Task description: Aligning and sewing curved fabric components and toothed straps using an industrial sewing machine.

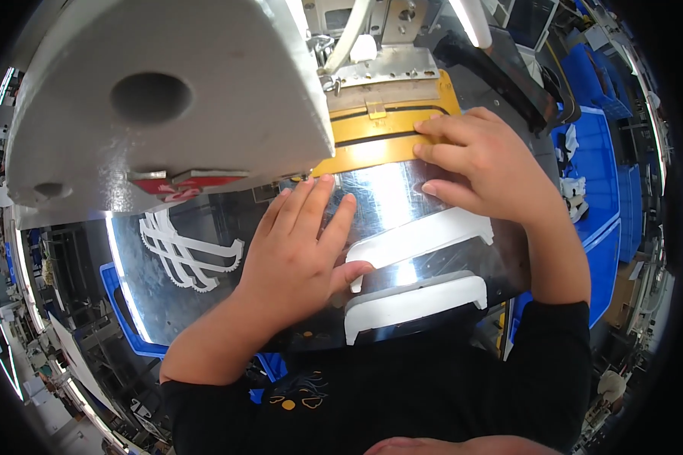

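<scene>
My left hand lies palm down on a shiny metal plate, fingers stretched out. Its fingertips reach the front edge of a yellow plate that has dark curved slots. My right hand rests its fingertips on the right part of that yellow plate, thumb apart over the metal; I see nothing held in it. Close in front of the hands lies a white curved piece with bent ends, near my left thumb. A similar white piece sits nearer to me.
A large grey machine head overhangs the upper left. Several white strips with toothed edges lie crossed on the table's left side. Blue bins holding white pieces stand at the right. A metal bracket sits behind the yellow plate.
</scene>
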`<state>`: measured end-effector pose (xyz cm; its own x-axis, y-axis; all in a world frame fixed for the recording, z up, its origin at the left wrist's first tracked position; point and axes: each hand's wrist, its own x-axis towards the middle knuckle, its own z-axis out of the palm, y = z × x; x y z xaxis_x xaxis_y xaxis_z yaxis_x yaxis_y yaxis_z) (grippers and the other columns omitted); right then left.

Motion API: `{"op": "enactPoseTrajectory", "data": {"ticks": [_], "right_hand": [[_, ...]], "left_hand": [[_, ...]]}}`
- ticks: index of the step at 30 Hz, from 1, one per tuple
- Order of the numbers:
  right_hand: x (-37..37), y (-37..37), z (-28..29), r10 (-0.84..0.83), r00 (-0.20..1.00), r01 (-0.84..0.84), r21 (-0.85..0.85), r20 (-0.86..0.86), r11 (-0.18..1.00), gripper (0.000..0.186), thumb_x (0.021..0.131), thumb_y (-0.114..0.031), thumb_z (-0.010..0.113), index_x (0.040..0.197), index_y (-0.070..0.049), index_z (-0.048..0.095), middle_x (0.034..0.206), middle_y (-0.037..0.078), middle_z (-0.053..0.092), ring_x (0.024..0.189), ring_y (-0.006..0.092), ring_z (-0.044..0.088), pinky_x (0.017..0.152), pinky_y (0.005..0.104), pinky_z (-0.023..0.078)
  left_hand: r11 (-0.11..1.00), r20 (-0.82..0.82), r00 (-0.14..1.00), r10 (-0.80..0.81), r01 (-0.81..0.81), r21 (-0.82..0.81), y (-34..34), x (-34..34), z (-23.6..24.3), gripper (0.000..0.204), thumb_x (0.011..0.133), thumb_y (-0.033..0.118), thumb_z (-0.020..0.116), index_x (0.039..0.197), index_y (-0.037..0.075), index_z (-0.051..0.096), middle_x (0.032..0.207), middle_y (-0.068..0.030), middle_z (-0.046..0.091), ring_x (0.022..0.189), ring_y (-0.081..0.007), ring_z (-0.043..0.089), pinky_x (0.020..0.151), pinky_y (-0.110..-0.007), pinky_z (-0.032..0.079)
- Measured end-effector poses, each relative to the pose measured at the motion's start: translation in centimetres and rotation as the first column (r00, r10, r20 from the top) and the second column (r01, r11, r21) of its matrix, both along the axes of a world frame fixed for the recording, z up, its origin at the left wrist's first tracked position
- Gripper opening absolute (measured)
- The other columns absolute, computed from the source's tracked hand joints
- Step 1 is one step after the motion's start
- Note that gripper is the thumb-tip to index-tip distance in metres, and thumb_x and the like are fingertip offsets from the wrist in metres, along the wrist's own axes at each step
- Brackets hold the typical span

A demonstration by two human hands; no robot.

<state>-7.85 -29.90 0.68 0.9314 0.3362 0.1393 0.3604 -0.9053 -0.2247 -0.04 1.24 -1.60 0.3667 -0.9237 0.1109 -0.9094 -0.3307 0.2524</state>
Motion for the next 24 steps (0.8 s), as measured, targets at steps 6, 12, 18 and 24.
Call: {"op": "enactPoseTrajectory", "data": {"ticks": [6,12,18,24], "right_hand": [[0.47,-0.68,-0.62,-0.027,0.999,0.027,-0.017,0.020,0.999,0.039,0.093,-0.032,0.080,0.124,-0.009,0.076,0.136,0.011,0.073,0.121,0.0279,0.069,0.106,0.0441,0.049],[0.46,-0.74,-0.53,-0.026,1.000,0.026,-0.005,0.000,1.000,0.038,0.095,-0.032,0.078,0.125,-0.008,0.076,0.138,0.011,0.072,0.125,0.0280,0.067,0.108,0.0441,0.047],[0.49,-0.60,-0.35,-0.028,1.000,0.028,-0.025,-0.007,0.999,0.037,0.096,-0.032,0.076,0.125,-0.008,0.075,0.138,0.012,0.072,0.125,0.0280,0.067,0.108,0.0445,0.047],[0.67,-0.34,-0.29,-0.026,0.999,0.026,-0.005,-0.018,1.000,0.036,0.096,-0.030,0.075,0.124,-0.008,0.076,0.138,0.011,0.071,0.124,0.0281,0.067,0.107,0.0445,0.047]], "left_hand": [[0.997,-0.023,0.997,0.080,-0.079,0.018,0.23,0.23,-0.11,0.073,0.097,0.055,0.071,0.147,0.003,0.065,0.154,-0.0293,0.053,0.142,-0.0460,0.053,0.121,-0.055,0.041],[0.994,0.021,0.995,0.100,-0.101,0.043,0.35,0.06,-0.04,0.074,0.097,0.055,0.072,0.149,0.003,0.063,0.155,-0.0289,0.052,0.141,-0.0451,0.053,0.121,-0.057,0.040],[0.985,0.044,0.986,0.163,-0.165,0.041,0.50,0.01,0.10,0.073,0.097,0.054,0.073,0.149,0.004,0.062,0.151,-0.0268,0.055,0.136,-0.0438,0.056,0.118,-0.056,0.043],[0.976,0.156,0.964,0.217,-0.219,-0.006,0.65,0.19,-0.09,0.073,0.096,0.055,0.073,0.145,0.002,0.064,0.142,-0.0238,0.061,0.130,-0.0419,0.060,0.113,-0.054,0.046]]}}
